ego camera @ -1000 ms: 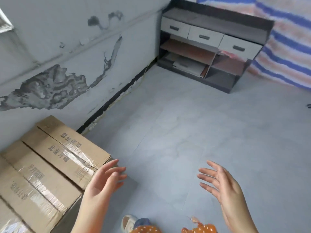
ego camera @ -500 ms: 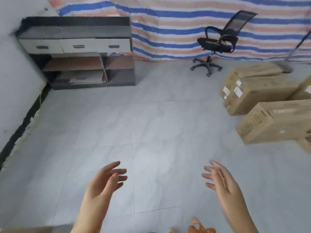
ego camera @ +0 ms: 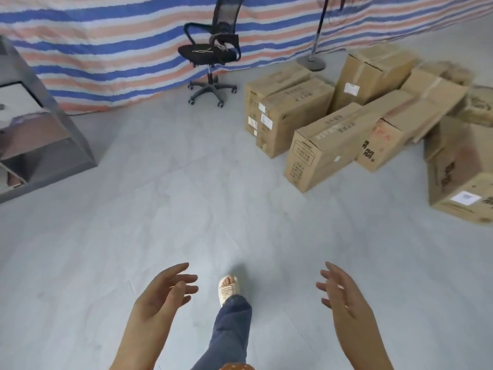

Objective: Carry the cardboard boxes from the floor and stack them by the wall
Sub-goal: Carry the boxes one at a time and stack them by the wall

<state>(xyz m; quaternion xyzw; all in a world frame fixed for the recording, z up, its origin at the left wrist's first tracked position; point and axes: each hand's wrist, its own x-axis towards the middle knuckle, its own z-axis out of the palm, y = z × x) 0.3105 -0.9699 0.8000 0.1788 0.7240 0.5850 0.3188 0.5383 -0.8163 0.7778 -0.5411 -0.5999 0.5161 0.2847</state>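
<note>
Both hands out front, low in the view, holding nothing. Left hand [ego camera: 162, 295] with its grip open, fingers spread and only lightly bent, palm turned inward. Right hand [ego camera: 344, 297] the same, fingers loose and apart, palm facing the left one. Between them, one foot in a pale sandal [ego camera: 228, 288] planted on the grey floor [ego camera: 133, 236], blue trouser leg [ego camera: 233, 332] behind it.

Cardboard boxes [ego camera: 328, 145] well ahead and to the right, a loose heap on the floor, some lying on their sides, some leaning on each other. Nearest long box [ego camera: 324, 150] end-on toward the camera, printed panel showing. Another box [ego camera: 461, 180] at the far right edge, white label on its near corner.

Black office chair [ego camera: 210, 53] up by the striped tarp [ego camera: 106, 44]. Round stand base [ego camera: 310, 62] just behind the boxes. Grey shelf unit [ego camera: 40, 134] at the left edge.
</note>
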